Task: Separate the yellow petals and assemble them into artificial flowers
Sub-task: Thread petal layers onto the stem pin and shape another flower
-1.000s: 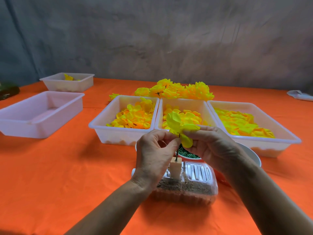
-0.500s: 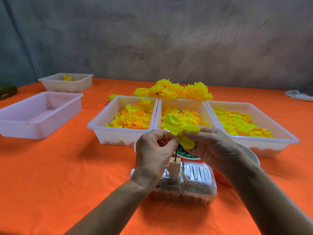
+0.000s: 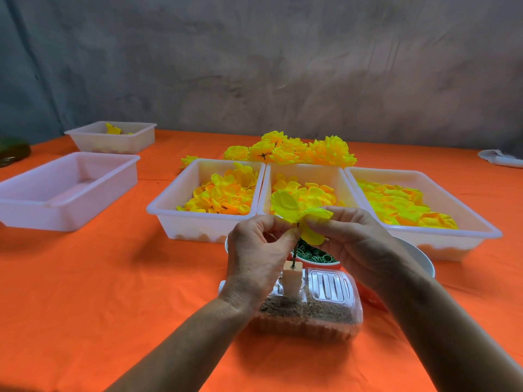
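yellow petals (image 3: 223, 193) fill three white trays (image 3: 198, 227); pink tray (image 3: 65, 193) bare.

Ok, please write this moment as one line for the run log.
step: petals onto stem | left hand: pinches thin stem | right hand: holds yellow petals | stem base: in white block | trays: untouched

Orange-covered desk (image 3: 85, 306), three white trays of yellow petals (image 3: 223, 193) side by side, finished yellow flowers (image 3: 291, 151) behind, two more white trays (image 3: 68, 193) left, clear plastic box (image 3: 308, 315) in front.
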Demonstrator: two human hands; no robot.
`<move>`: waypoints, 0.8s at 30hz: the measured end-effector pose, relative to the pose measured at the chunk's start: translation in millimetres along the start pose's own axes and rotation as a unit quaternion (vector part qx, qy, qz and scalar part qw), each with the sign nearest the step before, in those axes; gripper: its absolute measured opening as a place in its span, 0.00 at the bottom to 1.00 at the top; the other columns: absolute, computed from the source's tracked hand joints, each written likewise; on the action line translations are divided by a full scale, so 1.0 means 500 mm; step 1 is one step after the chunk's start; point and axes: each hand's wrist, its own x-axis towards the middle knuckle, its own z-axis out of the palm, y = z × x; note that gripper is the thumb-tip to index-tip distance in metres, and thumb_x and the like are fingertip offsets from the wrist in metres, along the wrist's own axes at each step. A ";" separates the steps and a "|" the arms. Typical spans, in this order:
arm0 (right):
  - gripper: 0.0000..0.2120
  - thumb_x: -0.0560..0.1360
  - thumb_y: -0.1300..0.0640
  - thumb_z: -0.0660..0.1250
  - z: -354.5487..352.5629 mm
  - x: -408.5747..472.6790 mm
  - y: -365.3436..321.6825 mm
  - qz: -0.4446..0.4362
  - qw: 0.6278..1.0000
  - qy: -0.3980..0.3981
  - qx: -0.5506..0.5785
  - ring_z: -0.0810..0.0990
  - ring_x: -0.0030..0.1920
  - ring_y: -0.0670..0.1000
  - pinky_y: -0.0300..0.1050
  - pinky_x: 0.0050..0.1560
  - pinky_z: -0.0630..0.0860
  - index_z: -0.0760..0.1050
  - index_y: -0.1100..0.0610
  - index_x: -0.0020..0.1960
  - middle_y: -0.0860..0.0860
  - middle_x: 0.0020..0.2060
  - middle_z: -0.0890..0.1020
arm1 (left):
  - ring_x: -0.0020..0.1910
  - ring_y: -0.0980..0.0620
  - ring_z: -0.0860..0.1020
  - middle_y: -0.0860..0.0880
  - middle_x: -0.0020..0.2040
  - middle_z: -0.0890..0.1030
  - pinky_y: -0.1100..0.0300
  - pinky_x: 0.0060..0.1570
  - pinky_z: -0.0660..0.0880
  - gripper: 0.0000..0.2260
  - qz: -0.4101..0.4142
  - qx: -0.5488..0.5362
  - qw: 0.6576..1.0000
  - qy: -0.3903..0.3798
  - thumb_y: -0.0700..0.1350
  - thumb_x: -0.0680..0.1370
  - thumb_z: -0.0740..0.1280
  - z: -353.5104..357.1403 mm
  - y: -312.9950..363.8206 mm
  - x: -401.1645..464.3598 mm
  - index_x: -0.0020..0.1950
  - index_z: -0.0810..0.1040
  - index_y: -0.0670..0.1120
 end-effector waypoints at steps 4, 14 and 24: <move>0.07 0.66 0.57 0.70 -0.001 -0.007 0.003 -0.064 0.995 -0.008 -0.079 0.80 0.36 0.48 0.37 0.39 0.77 0.83 0.59 0.40 0.53 0.34 0.83 | 0.32 0.54 0.78 0.46 0.33 0.83 0.55 0.38 0.78 0.04 0.006 0.004 1.000 0.002 0.43 0.69 0.75 0.000 -0.001 0.001 0.36 0.83 0.45; 0.05 0.70 0.55 0.69 -0.006 -0.009 0.000 -0.195 0.936 0.002 -0.294 0.82 0.43 0.50 0.47 0.47 0.79 0.83 0.51 0.43 0.49 0.41 0.85 | 0.50 0.50 0.75 0.51 0.55 0.77 0.58 0.47 0.73 0.23 0.226 0.168 0.958 0.043 0.40 0.65 0.78 -0.035 0.002 0.020 0.57 0.76 0.47; 0.05 0.68 0.61 0.72 -0.013 -0.027 0.028 -0.298 0.859 0.033 -0.415 0.82 0.47 0.51 0.50 0.47 0.79 0.84 0.58 0.44 0.51 0.44 0.84 | 0.39 0.45 0.79 0.47 0.37 0.82 0.52 0.45 0.70 0.06 0.392 0.286 0.874 0.017 0.39 0.71 0.71 -0.033 -0.028 0.021 0.46 0.83 0.40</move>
